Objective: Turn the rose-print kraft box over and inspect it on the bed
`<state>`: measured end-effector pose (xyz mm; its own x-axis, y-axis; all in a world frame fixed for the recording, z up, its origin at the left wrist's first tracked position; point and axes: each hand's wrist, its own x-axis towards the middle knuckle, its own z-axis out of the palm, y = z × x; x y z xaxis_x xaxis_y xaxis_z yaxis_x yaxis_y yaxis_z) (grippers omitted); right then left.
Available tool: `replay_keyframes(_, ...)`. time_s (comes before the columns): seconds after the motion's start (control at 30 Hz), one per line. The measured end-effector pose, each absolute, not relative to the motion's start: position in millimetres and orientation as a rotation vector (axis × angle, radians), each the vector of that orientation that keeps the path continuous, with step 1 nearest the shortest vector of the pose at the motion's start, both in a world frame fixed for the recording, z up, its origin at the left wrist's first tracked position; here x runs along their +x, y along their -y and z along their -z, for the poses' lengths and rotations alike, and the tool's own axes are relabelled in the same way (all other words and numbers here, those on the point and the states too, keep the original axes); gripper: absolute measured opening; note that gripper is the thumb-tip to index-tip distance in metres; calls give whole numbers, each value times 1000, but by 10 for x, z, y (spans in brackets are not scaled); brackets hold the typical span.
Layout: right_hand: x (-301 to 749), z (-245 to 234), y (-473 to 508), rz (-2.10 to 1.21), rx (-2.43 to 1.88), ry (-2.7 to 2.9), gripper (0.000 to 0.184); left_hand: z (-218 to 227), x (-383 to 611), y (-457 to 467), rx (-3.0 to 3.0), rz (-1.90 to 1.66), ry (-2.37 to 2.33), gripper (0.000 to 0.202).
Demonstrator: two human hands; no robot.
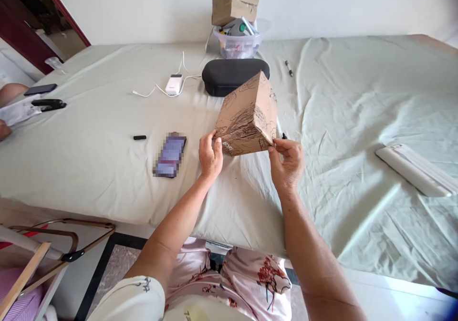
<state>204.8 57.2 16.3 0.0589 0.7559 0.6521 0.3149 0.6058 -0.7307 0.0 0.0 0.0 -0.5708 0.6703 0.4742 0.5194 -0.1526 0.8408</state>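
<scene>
A brown cardboard box (pixel 250 113) covered in black pen scribbles is tilted up on one edge above the pale green sheet (pixel 107 159). My left hand (pixel 210 155) grips its lower left corner, thumb on the near face. My right hand (pixel 286 161) pinches the lower right corner with fingers closed. A black pen tip (pixel 284 135) peeks out just behind my right hand. Both forearms reach in from the bottom of the view.
A phone (pixel 170 155) and a small black cap (pixel 139 137) lie to the left. Behind the box sit a black case (pixel 232 75), a white charger with cable (pixel 173 84), a plastic tub (pixel 239 44) under another carton (pixel 235 0), and a marker (pixel 288 68). White device (pixel 415 168) at right. Another person's arm (pixel 9 94) at far left.
</scene>
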Motion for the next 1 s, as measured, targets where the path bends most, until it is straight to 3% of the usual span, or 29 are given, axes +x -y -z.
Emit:
replay_keyframes(0.2,1990,-66,-589,-641,-842,1484,40,36,-11,-26,1325,-1888,-1937,58)
replay_keyframes(0.37,1961,0,-576,-869,-831,1529,61,162,99,-67,1137,-1652,-1819,46)
replay_keyframes(0.57,1978,-17,-563,-851,-1184,1722,50,173,76,-76,1237,-1635,-1934,27)
replay_keyframes(0.77,1983,2,-597,-787,-1212,1770,39,120,77,-74,1259,-1598,-1973,16)
replay_keyframes(0.87,1987,-36,-576,-780,-1171,1783,41,82,79,-53,1264,-1583,-1960,17)
replay_keyframes(1.0,1985,-147,-502,-768,-1066,1899,59,32,79,-15,1252,-1601,-1920,36)
